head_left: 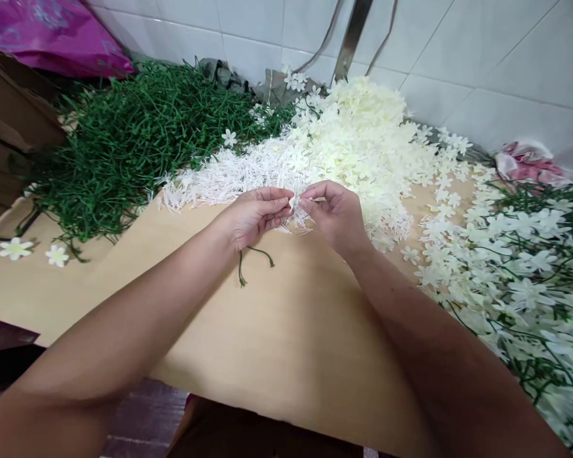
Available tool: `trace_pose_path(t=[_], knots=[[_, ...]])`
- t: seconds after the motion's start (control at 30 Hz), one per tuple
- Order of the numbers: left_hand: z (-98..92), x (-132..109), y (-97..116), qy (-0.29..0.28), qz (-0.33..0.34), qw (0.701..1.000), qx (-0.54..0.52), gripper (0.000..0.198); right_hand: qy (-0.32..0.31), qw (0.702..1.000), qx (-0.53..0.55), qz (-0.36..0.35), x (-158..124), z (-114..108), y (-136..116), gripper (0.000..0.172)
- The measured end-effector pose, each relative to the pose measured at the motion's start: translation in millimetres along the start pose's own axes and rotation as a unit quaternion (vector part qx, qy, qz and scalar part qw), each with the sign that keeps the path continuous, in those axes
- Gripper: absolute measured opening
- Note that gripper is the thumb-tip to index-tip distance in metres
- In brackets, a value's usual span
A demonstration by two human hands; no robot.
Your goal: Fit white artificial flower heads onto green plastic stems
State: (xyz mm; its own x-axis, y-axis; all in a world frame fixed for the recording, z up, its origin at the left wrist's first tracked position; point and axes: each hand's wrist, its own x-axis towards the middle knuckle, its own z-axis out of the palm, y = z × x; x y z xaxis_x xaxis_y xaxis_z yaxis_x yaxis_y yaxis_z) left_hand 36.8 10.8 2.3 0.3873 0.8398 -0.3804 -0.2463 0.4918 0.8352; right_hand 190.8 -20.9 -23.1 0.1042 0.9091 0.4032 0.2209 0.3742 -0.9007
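My left hand is closed around a green plastic stem whose ends hang below the palm, and its fingertips pinch a small cream flower piece. My right hand meets it there, thumb and forefinger pinched on the same piece. Both hands hover over a tan cardboard sheet, just in front of a heap of white spiky flower centres.
A pile of green stems lies at the back left, a mound of cream petals at the back centre. Finished white flowers on stems spread along the right. Two loose flowers lie at left. Tiled wall behind; pink bags in both back corners.
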Motion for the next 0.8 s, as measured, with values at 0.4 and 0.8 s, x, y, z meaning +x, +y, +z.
trace_pose_path(t=[0.4,0.8], knots=[[3.0,-2,-5,0.000,0.006,1.000,0.016,0.014,-0.016,0.980,-0.141,-0.139,-8,4,-4,0.008],[-14.5,-9,13,-0.086,0.155,0.864,0.471,0.006,-0.061,0.991,-0.100,-0.070,-1,-8,-14,0.009]])
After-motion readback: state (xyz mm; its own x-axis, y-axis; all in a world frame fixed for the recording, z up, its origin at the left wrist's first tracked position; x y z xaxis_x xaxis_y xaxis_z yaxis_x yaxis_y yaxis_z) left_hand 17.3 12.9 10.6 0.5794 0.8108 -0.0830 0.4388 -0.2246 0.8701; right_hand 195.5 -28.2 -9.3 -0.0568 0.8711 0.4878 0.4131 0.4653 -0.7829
